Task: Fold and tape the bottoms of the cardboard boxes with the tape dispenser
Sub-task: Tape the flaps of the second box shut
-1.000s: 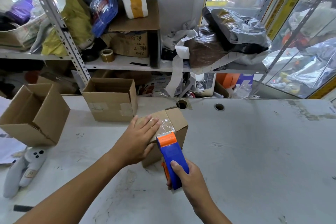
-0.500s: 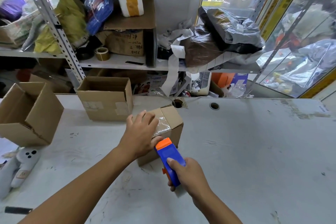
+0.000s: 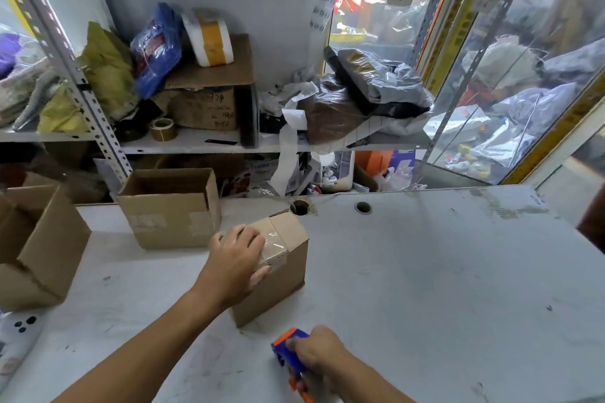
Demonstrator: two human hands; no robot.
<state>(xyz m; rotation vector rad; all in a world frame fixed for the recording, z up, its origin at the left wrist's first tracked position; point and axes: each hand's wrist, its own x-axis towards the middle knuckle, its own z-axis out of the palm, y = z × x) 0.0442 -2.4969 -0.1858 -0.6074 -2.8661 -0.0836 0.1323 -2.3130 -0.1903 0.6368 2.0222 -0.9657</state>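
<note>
A small cardboard box (image 3: 284, 275) stands bottom-up in the middle of the white table (image 3: 442, 288), with a strip of clear tape along its top seam. My left hand (image 3: 237, 260) lies on top of the box, fingers spread over the tape and thumb down the near side. My right hand (image 3: 319, 355) grips the blue and orange tape dispenser (image 3: 289, 345) low on the table, in front of the box and apart from it.
Two open cardboard boxes stand to the left: one upright (image 3: 170, 206) at the back, one tilted (image 3: 36, 245) at the far left. A white plush toy (image 3: 16, 337) lies at the left edge. Cluttered shelves (image 3: 196, 141) rise behind the table. Two cable holes (image 3: 363, 207) sit near the back edge.
My right hand has pulled the tape dispenser down off the box toward me onto the table. My left hand stays pressed on the taped top. The view has tilted up.
</note>
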